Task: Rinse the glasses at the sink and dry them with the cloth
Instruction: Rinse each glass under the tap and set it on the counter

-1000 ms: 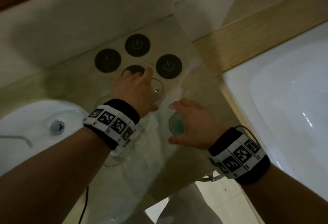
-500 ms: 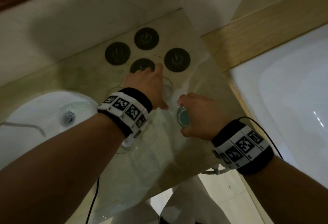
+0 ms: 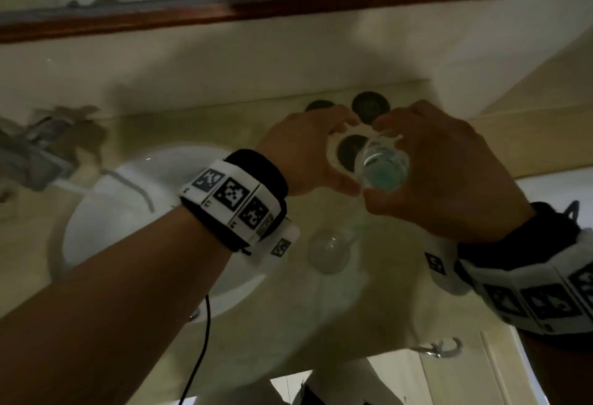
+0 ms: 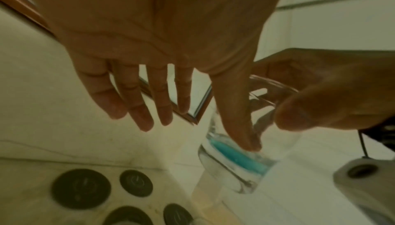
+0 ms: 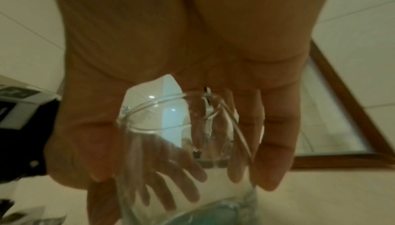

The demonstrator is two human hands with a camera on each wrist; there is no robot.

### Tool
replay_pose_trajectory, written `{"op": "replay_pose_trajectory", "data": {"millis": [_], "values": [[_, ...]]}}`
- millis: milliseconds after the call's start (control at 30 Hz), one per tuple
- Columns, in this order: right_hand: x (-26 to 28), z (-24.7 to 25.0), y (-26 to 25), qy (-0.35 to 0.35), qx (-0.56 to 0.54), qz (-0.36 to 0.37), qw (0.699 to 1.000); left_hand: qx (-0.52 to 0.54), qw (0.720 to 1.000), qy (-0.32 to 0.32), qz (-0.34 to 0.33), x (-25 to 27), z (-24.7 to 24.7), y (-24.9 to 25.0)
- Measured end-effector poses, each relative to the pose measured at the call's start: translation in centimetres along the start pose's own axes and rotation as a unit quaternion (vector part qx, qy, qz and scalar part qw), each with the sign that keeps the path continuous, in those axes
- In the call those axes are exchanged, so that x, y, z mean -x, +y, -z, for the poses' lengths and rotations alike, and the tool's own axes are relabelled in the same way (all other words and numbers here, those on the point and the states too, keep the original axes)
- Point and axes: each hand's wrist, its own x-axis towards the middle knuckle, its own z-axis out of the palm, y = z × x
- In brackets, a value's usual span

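Note:
My right hand (image 3: 433,164) grips a clear glass (image 3: 382,167) with a blue-tinted base, held tilted above the counter. In the right wrist view the thumb and fingers of this right hand (image 5: 181,169) wrap round the glass (image 5: 171,144). My left hand (image 3: 321,154) is beside it. Seen from the left wrist, the left hand (image 4: 215,127) has its fingers straight and spread, and its thumb touches the glass (image 4: 235,152) near the base. A second clear glass (image 3: 327,250) stands on the counter below my hands. I see no cloth.
A white basin (image 3: 96,212) lies at the left with the tap (image 3: 38,148) above it. Dark round coasters (image 3: 369,106) sit on the beige counter (image 3: 321,308) by the back wall. A wood-framed mirror (image 3: 288,3) hangs above.
Both hands have risen from the counter. The right hand has lifted the blue-based glass. The left hand has come off the other glass and moved beside the raised one.

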Motion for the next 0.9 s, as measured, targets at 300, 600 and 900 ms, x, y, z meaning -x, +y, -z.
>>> {"op": "replay_pose_trajectory", "data": {"millis": [300,600,900], "values": [[-6.3,-8.2,-16.4,0.002,-0.076,0.107,0.991,0.098,0.989,0.106,-0.012,10.8,7.4,-15.0],[-10.7,-20.9,-24.0,-0.121,-0.193,0.102,0.968,0.134,0.967,0.190,0.103,16.6,5.6,-29.1],[-15.1,-29.5,-24.9,-0.227,-0.269,0.138,0.926,0.206,0.911,0.260,0.245,17.7,2.2,-35.4]]}}
